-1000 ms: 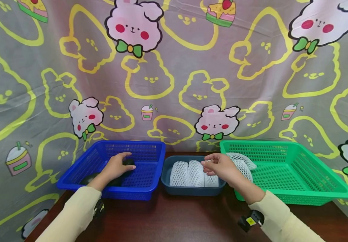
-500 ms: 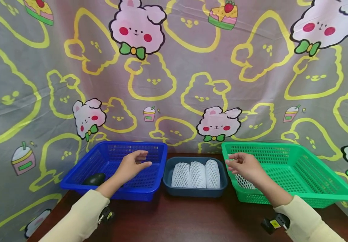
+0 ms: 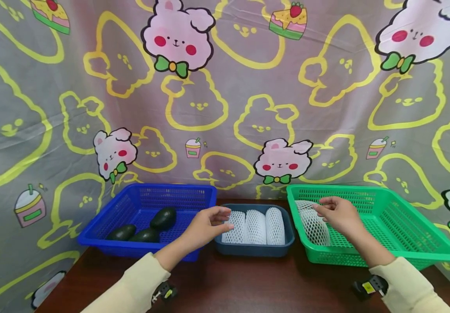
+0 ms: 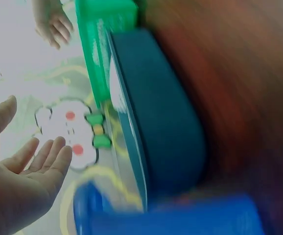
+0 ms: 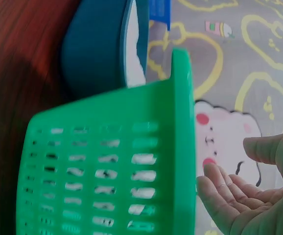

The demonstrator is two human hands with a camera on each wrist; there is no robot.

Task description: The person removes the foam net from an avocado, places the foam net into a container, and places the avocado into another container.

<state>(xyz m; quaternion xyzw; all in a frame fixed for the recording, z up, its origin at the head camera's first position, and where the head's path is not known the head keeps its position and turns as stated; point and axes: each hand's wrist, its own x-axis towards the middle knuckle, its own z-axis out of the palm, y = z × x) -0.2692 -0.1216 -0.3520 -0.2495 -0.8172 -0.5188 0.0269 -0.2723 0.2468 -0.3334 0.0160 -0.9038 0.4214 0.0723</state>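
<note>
My left hand (image 3: 208, 225) hovers between the blue basket and the dark blue-grey bin (image 3: 254, 249), overlapping the bin's left end in the head view. Its fingers are relaxed, and the left wrist view shows nothing in the palm (image 4: 21, 196). Inside the bin three white foam net sleeves (image 3: 255, 227) stand side by side. My right hand (image 3: 342, 216) is held over the green basket (image 3: 381, 255), thumb and fingers apart, holding nothing. Beneath its fingertips, more white foam netting (image 3: 314, 226) lies at that basket's left end.
Three dark green avocados (image 3: 164, 218) lie in the blue basket (image 3: 146, 250) on the left. Both baskets and the bin stand in a row on a reddish-brown table (image 3: 248, 282). A cartoon-printed cloth (image 3: 225, 108) hangs close behind them.
My left hand has left an avocado in the blue basket and moved right towards the bin. My right hand has moved right, from over the bin to over the green basket.
</note>
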